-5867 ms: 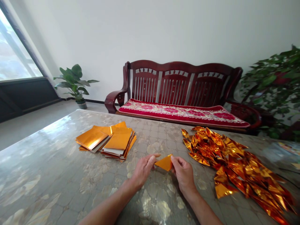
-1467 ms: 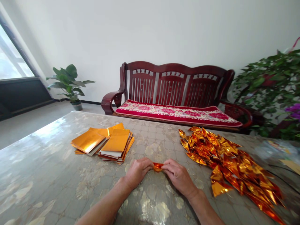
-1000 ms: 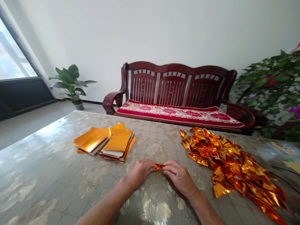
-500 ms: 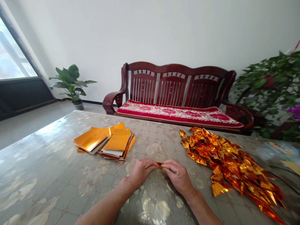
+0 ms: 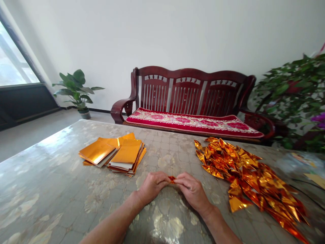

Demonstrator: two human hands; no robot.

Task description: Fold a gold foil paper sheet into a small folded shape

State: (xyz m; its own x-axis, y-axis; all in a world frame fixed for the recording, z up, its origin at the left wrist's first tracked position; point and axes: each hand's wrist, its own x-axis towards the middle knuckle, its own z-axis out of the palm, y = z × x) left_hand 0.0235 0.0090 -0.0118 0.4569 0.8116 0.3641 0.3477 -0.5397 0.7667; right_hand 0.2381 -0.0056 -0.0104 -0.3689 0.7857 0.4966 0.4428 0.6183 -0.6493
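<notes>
Between my two hands is a small folded piece of shiny orange-gold foil paper (image 5: 172,179), mostly hidden by the fingers. My left hand (image 5: 153,185) pinches its left end, and my right hand (image 5: 192,189) pinches the right end. Both hands are closed, low over the table near its middle. Beyond my left hand lie loose stacks of flat gold foil paper sheets (image 5: 127,151), some showing pale undersides. To the right of my right hand spreads a heap of folded gold foil pieces (image 5: 243,166) with pointed ends.
The table (image 5: 63,189) has a glossy, flower-patterned cover. A clear plastic bag (image 5: 302,162) and dark cables lie at its right edge. Behind it stands a dark red wooden bench (image 5: 188,91) with a red floral mat. Potted plants (image 5: 78,86) flank the bench.
My hands stay almost in place. A little more of the foil piece shows between the fingertips. The sheets and the heap have not changed.
</notes>
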